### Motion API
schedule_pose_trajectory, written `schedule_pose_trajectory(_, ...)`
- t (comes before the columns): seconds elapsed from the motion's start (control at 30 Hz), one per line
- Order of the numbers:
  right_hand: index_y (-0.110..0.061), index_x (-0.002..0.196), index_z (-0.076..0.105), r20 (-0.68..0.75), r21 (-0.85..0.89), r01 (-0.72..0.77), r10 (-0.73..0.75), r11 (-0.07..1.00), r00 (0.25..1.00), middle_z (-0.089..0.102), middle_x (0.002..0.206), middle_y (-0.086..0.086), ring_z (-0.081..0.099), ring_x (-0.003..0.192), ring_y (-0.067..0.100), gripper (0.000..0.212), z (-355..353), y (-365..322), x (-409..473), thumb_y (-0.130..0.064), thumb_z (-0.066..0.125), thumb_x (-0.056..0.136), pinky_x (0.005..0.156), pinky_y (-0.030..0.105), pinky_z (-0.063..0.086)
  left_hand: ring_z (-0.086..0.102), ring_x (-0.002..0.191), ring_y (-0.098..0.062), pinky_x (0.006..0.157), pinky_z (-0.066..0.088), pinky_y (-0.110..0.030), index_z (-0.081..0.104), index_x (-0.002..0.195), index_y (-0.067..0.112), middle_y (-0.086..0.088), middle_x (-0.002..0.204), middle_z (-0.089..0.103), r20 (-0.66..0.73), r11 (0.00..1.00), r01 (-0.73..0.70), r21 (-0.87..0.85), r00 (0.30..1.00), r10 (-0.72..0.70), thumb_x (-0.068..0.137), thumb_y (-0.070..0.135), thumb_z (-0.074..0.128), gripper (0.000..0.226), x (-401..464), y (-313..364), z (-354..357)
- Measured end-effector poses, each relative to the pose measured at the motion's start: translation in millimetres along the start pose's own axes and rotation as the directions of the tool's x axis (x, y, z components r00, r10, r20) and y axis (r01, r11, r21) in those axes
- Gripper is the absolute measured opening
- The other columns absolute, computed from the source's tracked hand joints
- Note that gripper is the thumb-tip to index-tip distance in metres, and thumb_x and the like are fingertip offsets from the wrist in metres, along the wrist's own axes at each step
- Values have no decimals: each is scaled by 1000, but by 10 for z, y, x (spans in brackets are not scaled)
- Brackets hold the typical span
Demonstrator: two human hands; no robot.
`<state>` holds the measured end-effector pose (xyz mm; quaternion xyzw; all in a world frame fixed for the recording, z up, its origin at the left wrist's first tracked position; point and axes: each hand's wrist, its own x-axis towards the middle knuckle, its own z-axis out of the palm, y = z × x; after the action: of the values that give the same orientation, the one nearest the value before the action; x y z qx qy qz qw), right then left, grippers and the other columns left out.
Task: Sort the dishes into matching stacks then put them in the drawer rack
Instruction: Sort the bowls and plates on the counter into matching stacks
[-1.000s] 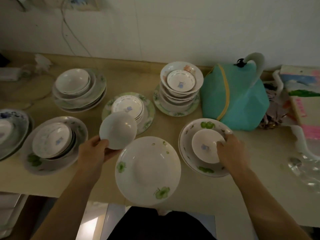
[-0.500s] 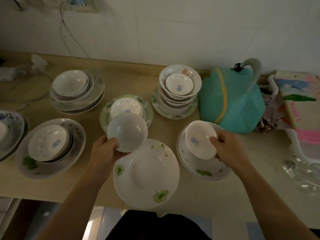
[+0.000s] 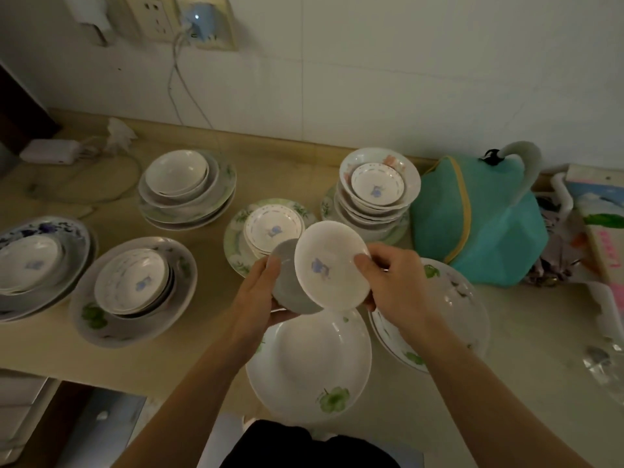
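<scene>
**Two small bowls held together above the counter**

The left hand (image 3: 260,292) gripped a plain white bowl (image 3: 290,288) by its rim, thumb on the near edge and fingers curled beneath. The right hand (image 3: 388,282) pinched a second small bowl with a blue motif (image 3: 329,265) at its right edge, tilted so its inside faced the camera. This bowl overlapped the plain one; whether the two actually touched could not be told in the dim light.

Directly below both hands lay a large white plate with green leaf prints (image 3: 310,363) on the beige counter (image 3: 202,359). Under the right wrist sat another leaf-printed plate (image 3: 452,305). Just beyond the hands was a green-rimmed plate carrying small dotted saucers (image 3: 271,226), and beyond the right hand a tall stack of bowls (image 3: 376,194). To the left of the left hand stood a plate holding blue-motif bowls (image 3: 131,285). A teal cloth bag (image 3: 479,224) rested beyond the right hand, to its right.
</scene>
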<state>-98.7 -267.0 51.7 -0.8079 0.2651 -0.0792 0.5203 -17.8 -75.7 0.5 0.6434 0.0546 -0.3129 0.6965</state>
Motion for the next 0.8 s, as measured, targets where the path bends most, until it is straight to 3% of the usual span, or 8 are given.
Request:
schedule_pose_trajectory(0.2, -5, 96, 74, -58, -160, -32, 23, 987, 998, 71, 73, 9, 66, 60, 16, 21, 85, 101, -17, -20, 60, 100, 40, 19, 50, 70, 108, -10, 74, 62, -40, 59, 130, 52, 14, 120, 71, 117, 997, -54, 53, 992, 48, 97, 68, 43, 40, 17, -59, 24)
schedule_pose_trajectory(0.47, -19, 105, 76, -58, -175, -20, 10, 984, 998, 67, 75, -8, 66, 58, 13, 19, 168, 126, -69, -22, 58, 102, 42, 11, 47, 71, 107, -20, 73, 62, -41, 62, 127, 46, 3, 121, 70, 115, 995, -91, 43, 990, 85, 86, 77, 44, 55, -38, -44, 221)
schedule_pose_trajectory(0.6, -17, 104, 75, -57, -192, -20, 9, 981, 998, 69, 74, -2, 66, 55, 14, 20, 212, 143, -50, -23, 56, 103, 43, 16, 49, 68, 113, -23, 78, 63, -45, 61, 127, 39, 2, 121, 70, 110, 991, -121, 59, 987, 114, 89, 65, 52, 47, -71, -3, 236)
schedule_pose_trajectory(0.7, -14, 106, 73, 15, -316, 35, -31, 948, 999, 70, 85, 1, 67, 75, 18, 24, 263, 151, -16, -26, 52, 105, 69, 35, 60, 67, 111, -23, 76, 62, -42, 64, 123, 44, 6, 117, 71, 83, 995, -91, 42, 993, 88, 85, 45, 65, 38, -76, -10, 195)
schedule_pose_trajectory(0.8, -20, 105, 70, 85, -372, 90, -62, 924, 994, 67, 94, 3, 61, 88, 20, 26, 350, 132, 27, -30, 46, 107, 82, 41, 55, 66, 108, -28, 69, 60, -38, 69, 114, 44, 2, 111, 72, 13, 998, -55, -22, 998, 55, 83, 20, 61, 40, -81, -48, 95)
